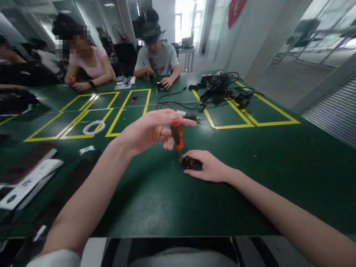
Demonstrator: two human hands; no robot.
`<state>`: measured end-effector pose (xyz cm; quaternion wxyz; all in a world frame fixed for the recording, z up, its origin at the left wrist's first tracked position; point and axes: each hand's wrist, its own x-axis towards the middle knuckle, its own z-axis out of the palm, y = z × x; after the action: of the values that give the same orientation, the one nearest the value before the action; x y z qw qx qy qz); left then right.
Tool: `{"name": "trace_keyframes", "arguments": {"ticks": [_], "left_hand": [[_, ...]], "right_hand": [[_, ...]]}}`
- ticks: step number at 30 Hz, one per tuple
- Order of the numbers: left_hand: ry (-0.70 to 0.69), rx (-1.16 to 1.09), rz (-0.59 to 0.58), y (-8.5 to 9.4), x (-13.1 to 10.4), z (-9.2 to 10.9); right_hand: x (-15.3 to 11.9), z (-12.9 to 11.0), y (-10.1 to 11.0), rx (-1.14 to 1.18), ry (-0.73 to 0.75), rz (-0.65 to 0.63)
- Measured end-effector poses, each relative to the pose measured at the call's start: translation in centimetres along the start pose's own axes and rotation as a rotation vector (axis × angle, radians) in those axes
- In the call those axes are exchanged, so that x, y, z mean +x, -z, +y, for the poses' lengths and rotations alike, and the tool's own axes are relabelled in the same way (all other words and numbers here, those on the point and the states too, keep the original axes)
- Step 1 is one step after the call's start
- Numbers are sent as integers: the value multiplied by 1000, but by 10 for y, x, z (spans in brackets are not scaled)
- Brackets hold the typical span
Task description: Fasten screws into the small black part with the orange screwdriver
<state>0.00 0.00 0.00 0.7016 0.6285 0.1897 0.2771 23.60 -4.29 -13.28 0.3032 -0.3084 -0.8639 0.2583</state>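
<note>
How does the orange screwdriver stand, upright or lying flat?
Upright. The screwdriver stands handle up in the left hand, tip down on the small black part.

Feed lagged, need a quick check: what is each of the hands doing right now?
Left hand: closed on the orange-handled screwdriver, tip down on the part.
Right hand: fingers closed around the small black part, pinning it on the green table.

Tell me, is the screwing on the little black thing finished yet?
Not finished. Done: the left hand has the orange screwdriver upright, tip down on the small black part. In hand: the right hand steadies that part on the green table. Left: whether the screw is tight cannot be seen.
</note>
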Motion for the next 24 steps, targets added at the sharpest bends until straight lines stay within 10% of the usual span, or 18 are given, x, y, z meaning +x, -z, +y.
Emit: {"name": "trace_keyframes", "arguments": {"ticks": [24], "left_hand": [[-77,123,111,-5,3,-1]], "right_hand": [[0,-2,4,-9,-31,-23]]}}
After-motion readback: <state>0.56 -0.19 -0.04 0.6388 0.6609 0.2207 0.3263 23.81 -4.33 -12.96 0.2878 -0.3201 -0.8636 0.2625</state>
